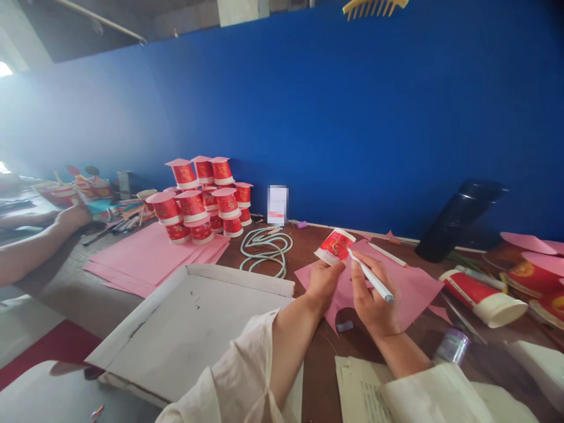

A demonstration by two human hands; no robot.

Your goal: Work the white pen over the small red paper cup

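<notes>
We have the red paper cup (335, 245) tilted, held above the tabletop (315, 346), on the back-edge side. Left hand (325, 282) is closed around its lower end, thumb on the near side (other fingers mostly hidden behind it). Right hand (374, 294) pinches a white pen (374, 278) between thumb and fingers, tip at the cup's side; we can't tell if it touches. Under both hands: a cut pink sheet (416, 289), with a small cap (345, 325) at its near edge. Left of that, a coiled cable (267, 249) lies near the tabletop's back edge, and we see stacked red cups (202, 202) farther left, pink squares between tiers. A shallow white box (194, 323) sits in front of them. Right side: black bottle (456, 220) leaning at the back edge.
</notes>
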